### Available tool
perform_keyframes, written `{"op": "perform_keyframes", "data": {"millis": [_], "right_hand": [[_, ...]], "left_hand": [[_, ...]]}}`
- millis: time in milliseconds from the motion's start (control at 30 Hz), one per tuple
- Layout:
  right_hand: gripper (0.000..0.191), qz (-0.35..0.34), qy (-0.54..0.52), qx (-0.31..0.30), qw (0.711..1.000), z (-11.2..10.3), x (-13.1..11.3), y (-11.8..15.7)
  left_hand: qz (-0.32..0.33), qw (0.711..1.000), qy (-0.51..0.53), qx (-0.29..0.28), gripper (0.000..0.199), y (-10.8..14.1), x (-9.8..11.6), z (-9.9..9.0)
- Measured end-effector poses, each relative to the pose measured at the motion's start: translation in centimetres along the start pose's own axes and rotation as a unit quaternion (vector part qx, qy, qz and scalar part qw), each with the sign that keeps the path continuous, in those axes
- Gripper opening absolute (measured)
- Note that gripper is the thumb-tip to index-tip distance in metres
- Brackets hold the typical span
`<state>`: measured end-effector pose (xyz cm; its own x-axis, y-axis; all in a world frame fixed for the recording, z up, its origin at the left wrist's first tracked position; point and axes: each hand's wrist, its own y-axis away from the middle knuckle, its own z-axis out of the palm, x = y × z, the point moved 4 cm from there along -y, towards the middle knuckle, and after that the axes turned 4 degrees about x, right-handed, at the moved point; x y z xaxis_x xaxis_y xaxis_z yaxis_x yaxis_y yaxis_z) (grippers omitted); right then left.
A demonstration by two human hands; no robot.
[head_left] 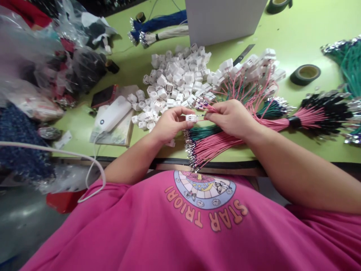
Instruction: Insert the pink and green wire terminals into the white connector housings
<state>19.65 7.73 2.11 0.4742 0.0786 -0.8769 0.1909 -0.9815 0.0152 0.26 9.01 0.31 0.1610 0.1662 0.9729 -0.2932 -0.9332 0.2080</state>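
Note:
My left hand [171, 123] pinches a small white connector [191, 118] between thumb and fingers. Just right of it, my right hand [229, 116] is closed on pink wires [212, 109] with metal tips; one tip points at the connector's right side. Whether that tip is inside the connector cannot be made out. Beneath my right hand lies a bundle of pink and green wires [217, 146], its metal ends near the table's front edge. Behind both hands is a heap of white connectors [180, 75]. More connectors with wires attached [254, 69] lie to the right.
A white power bank [115, 113] rests on a booklet [124, 131], beside a dark phone [104, 96]. A black tape roll [305, 74] and black-tipped bundle [324, 113] are right. A grey box [222, 20] stands behind. Plastic bags [81, 67] lie left.

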Motion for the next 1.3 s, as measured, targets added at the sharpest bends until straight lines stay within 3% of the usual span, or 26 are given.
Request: {"op": "perform_keyframes", "data": {"millis": [267,700,767,900,967,1067,1133,1200,1300], "right_hand": [[0.022,-0.019,0.037,-0.027,0.999,0.3,-0.4,-0.2],[0.024,-0.057,0.078,-0.044,0.994,1.2,-0.3,-0.2],[0.024,-0.073,0.091,-0.012,0.993,0.7,-0.3,-0.1],[0.028,-0.167,0.136,0.142,0.966,-0.7,-0.9,0.7],[0.027,-0.202,0.177,0.110,0.957,0.0,-1.0,1.1],[0.028,-0.189,0.285,-0.052,0.938,2.4,-0.5,1.1],[0.030,-0.166,0.329,-0.118,0.922,3.3,0.0,0.9],[0.028,-0.157,0.317,-0.133,0.926,3.5,0.2,0.5],[0.020,-0.121,0.222,-0.106,0.962,2.8,0.6,-0.1]], "left_hand": [[0.031,1.000,0.007,-0.003,0.049,-0.5,-0.3,-0.4],[0.044,0.997,-0.057,-0.042,0.043,-0.5,-0.1,0.9],[0.049,0.993,-0.098,-0.053,0.039,-0.8,0.9,0.7],[0.122,0.959,-0.254,-0.013,0.029,-2.6,4.7,-0.3],[0.165,0.934,-0.317,0.000,0.027,-4.5,6.2,-0.2],[0.223,0.903,-0.367,0.005,0.025,-8.1,7.0,0.9],[0.250,0.889,-0.383,0.008,0.023,-10.4,6.7,1.9],[0.258,0.880,-0.399,0.012,0.021,-12.0,6.2,2.4],[0.259,0.866,-0.428,0.025,0.025,-12.0,5.8,1.4]]}}
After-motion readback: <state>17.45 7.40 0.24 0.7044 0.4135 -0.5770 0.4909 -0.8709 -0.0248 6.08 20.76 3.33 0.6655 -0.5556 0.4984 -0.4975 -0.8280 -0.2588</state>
